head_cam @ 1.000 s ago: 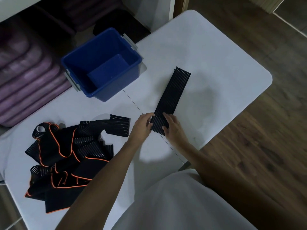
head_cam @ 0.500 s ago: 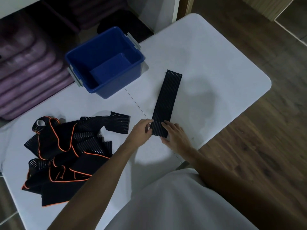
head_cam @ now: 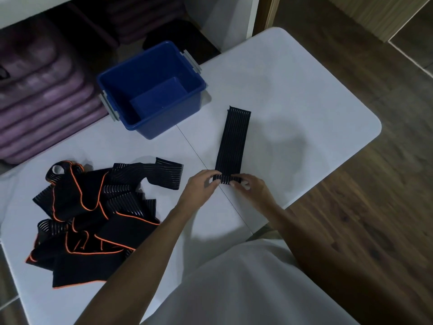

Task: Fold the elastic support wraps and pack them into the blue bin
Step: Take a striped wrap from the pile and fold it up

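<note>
A black ribbed elastic wrap (head_cam: 233, 141) lies stretched flat on the white table (head_cam: 293, 95), running away from me. My left hand (head_cam: 201, 186) and my right hand (head_cam: 251, 187) each pinch a corner of its near end, which is curled up off the table. The blue bin (head_cam: 150, 90) stands open at the back left of the wrap, with nothing visible inside. A heap of black wraps with orange trim (head_cam: 93, 212) lies on the table to the left of my hands.
The table's rounded right edge drops to a wooden floor (head_cam: 363, 219). Stacked purple cushions (head_cam: 42, 95) sit behind the table at the left. A seam crosses the tabletop under the wrap's near end.
The wrap has swung from a slant to nearly straight away from me. Both hands moved from pressing its near end flat to pinching and curling that end up.
</note>
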